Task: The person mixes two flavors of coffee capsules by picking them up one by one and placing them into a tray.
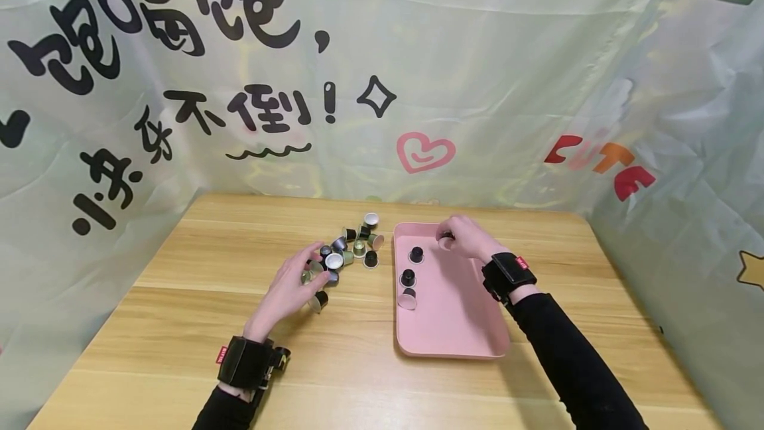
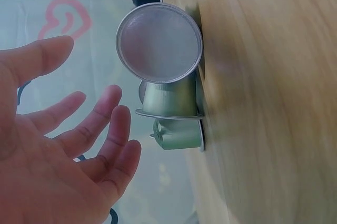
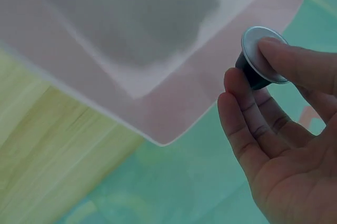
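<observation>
In the right wrist view, my right hand [image 3: 287, 113] pinches a dark coffee capsule [image 3: 258, 69] between thumb and fingers, its silver lid under the thumb. The head view places that hand [image 1: 468, 237] over the far end of a pink tray [image 1: 453, 327]. Along the tray's left side are a black capsule [image 1: 416, 254], another black one [image 1: 408, 277] and one tipped over [image 1: 408, 299]. My left hand [image 1: 295, 284], fingers spread, reaches over the left part of a loose capsule pile [image 1: 359, 249]. The left wrist view has its fingers apart from a silver-lidded capsule [image 2: 159, 42] and green ones [image 2: 179, 133].
The pile mixes black, green, gold and blue capsules, left of the tray on the wooden table [image 1: 209, 324]. A dark capsule [image 1: 319, 301] lies on its side near the left hand. Printed cloth [image 1: 507, 85] hangs behind the table and along its sides.
</observation>
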`<action>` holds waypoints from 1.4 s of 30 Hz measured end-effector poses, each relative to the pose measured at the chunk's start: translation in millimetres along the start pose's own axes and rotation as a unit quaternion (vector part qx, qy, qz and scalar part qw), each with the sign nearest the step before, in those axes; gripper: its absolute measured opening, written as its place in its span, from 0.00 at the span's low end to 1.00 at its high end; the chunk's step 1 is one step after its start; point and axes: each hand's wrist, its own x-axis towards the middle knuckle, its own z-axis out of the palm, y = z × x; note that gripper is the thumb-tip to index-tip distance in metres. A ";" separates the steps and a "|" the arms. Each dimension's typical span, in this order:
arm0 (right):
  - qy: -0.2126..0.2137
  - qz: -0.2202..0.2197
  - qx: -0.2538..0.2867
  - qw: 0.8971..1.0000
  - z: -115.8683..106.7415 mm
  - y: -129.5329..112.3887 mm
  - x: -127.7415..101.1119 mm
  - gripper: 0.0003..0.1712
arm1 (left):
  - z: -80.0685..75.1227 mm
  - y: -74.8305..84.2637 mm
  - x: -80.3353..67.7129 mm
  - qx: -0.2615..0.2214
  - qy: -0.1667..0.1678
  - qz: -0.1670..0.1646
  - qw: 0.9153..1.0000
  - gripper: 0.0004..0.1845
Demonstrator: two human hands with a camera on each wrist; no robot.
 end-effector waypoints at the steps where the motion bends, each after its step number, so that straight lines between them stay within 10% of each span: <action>1: -0.006 0.007 -0.002 1.000 0.4 0.6 0.1 0.15 | 0.0 0.0 0.0 0.001 0.000 0.000 1.000 0.35; 42: -0.067 0.068 -0.041 0.995 13.6 6.3 3.9 0.09 | 0.6 1.8 -1.3 0.009 -0.013 -0.010 1.000 0.34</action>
